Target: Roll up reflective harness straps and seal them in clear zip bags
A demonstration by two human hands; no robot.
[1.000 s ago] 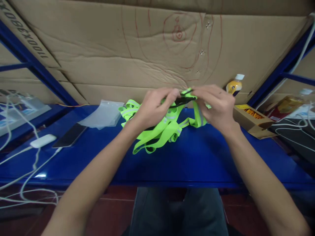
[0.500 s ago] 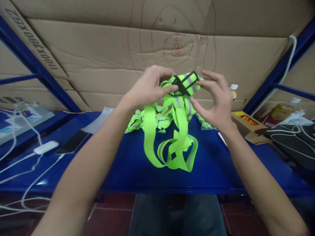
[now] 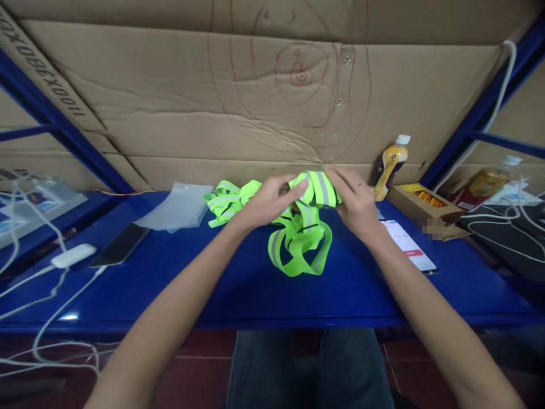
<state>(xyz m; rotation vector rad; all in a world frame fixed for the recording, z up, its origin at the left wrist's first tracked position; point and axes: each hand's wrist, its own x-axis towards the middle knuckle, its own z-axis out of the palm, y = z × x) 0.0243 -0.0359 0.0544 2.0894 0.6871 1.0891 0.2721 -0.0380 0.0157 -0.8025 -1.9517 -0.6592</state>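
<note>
Between my hands is a neon yellow-green reflective strap with grey stripes, folded into a bundle above the blue table. My left hand pinches the bundle's left side, thumb on top. At its right end, my right hand has its fingers wrapped over the edge. Loops of the strap hang beneath, near or on the tabletop. Behind my left hand lies a heap of similar neon straps, partly hidden by that hand.
Clear plastic bags and a dark phone lie at left, near a white charger with cables. To the right are a lit phone, a juice bottle and an open carton. Cardboard lines the back.
Both hands have come down with the strap, which is more bunched up. Its black-edged part is now mostly hidden. My right hand's spread fingers have closed over the bundle.
</note>
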